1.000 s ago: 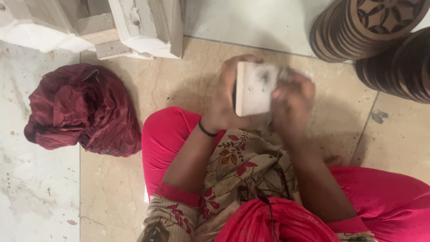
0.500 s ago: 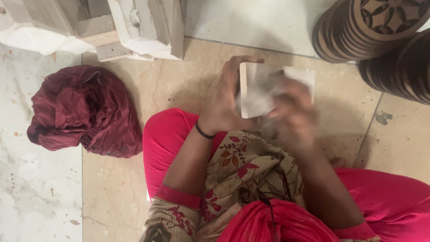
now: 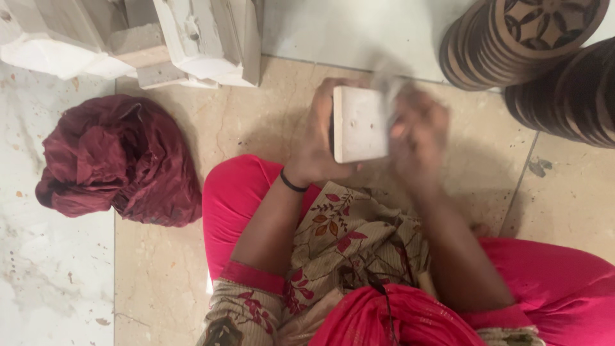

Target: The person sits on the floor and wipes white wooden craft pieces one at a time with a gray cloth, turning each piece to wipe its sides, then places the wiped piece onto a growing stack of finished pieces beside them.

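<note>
Lap first: patterned tunic (image 3: 359, 250) and pink trousers (image 3: 237, 198), legs folded under me on the stone floor (image 3: 160, 282). Above the lap, my left hand (image 3: 317, 150) closed around the pale square block (image 3: 360, 123), fingers wrapped behind its left edge, thumb side toward me; held upright, face toward me, probably so the flat surface stays steady for working. Black band on that wrist (image 3: 291, 184). My right hand (image 3: 419, 131) sits against the block's right edge, blurred; cannot tell whether its fingers are curled or spread, or whether the pale smear above them is something held. Left on the floor, apart: a bundled maroon cloth (image 3: 115, 160). Farther off, white carved pieces (image 3: 205, 38) top left; stacked dark carved discs (image 3: 544, 45) top right, lying on edge.
</note>
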Demonstrator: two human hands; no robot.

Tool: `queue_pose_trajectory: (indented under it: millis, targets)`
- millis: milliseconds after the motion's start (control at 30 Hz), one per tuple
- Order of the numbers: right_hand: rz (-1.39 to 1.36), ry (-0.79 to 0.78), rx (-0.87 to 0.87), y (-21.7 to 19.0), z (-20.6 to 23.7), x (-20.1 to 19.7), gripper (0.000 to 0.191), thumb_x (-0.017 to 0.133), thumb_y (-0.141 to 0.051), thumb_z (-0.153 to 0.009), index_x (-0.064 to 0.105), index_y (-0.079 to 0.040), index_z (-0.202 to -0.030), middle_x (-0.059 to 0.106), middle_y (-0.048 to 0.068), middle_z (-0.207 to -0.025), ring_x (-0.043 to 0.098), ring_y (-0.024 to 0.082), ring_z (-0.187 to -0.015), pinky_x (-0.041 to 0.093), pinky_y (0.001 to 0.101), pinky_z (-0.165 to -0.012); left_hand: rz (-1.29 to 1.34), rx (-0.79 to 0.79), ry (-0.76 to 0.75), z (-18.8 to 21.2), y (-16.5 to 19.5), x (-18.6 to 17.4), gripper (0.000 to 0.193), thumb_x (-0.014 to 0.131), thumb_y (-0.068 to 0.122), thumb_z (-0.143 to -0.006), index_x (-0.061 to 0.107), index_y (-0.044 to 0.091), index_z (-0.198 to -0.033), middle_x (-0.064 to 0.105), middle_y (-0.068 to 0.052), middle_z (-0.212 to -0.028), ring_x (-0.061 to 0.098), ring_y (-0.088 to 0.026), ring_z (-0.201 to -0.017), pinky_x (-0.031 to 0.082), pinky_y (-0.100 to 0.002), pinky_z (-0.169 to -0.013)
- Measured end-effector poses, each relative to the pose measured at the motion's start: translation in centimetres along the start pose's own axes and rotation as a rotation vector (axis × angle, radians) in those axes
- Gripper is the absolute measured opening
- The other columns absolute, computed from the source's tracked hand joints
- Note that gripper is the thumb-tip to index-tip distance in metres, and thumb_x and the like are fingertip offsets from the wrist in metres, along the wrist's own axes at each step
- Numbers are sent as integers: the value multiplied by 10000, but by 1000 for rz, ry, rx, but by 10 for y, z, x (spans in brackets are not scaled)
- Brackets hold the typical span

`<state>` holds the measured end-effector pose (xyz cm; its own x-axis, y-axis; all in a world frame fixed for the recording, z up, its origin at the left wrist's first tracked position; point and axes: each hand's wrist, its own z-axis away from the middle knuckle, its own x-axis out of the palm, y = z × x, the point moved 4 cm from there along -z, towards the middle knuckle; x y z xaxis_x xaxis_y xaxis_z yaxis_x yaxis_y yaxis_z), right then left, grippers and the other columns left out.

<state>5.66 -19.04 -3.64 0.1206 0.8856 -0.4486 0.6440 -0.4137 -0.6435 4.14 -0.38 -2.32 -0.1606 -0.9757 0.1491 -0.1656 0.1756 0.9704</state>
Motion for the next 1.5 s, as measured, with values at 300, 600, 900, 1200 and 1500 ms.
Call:
queue_pose_trajectory:
  millis: [300, 600, 900, 1200, 1500]
  targets:
    - [164, -90, 277, 59, 8, -26, 270, 611, 42, -1053, 608, -80, -1294, 629, 155, -1273, 619, 293, -1176, 535, 408, -996, -131, -47, 13, 0, 9, 0, 945, 866, 95, -635, 403, 68, -1459, 522, -83, -1291, 555, -202, -1222, 490, -350, -1087]
    - [-266, 29, 205, -17, -13, -23, 435, 654, 69, -978, 477, -32, -1362, 527, 128, -1322, 591, 266, -1211, 550, 374, -1048, -207, 105, -24, -1, 13, 9, 937, 904, 288, -708, 394, 87, -1468, 474, -89, -1349, 517, -222, -1255, 456, -369, -1098]
    - [-174, -4, -30, -26, -14, -19, 268, 748, 20, -937, 615, -6, -1167, 601, 148, -1143, 600, 278, -1063, 529, 378, -884, -285, 146, -38, 3, 7, 14, 913, 905, 363, -702, 468, 115, -1464, 512, -78, -1397, 518, -249, -1317, 455, -366, -1124]
    - [273, -29, 434, 53, 6, -22, 93, 658, -75, -1120, 656, -6, -1183, 588, 138, -1191, 573, 236, -1082, 488, 352, -904, -314, 118, 16, -1, 8, 8, 879, 869, 334, -654, 486, 88, -1407, 549, -94, -1337, 556, -252, -1247, 460, -368, -1087]
    - [-167, -81, 48, -40, -13, -12, 175, 650, -113, -1085, 619, 23, -1192, 521, 200, -1307, 540, 332, -1295, 515, 416, -1079, -363, 160, -26, 3, 9, 9, 897, 939, 337, -751, 436, 102, -1455, 512, -94, -1362, 545, -241, -1300, 476, -367, -1103]
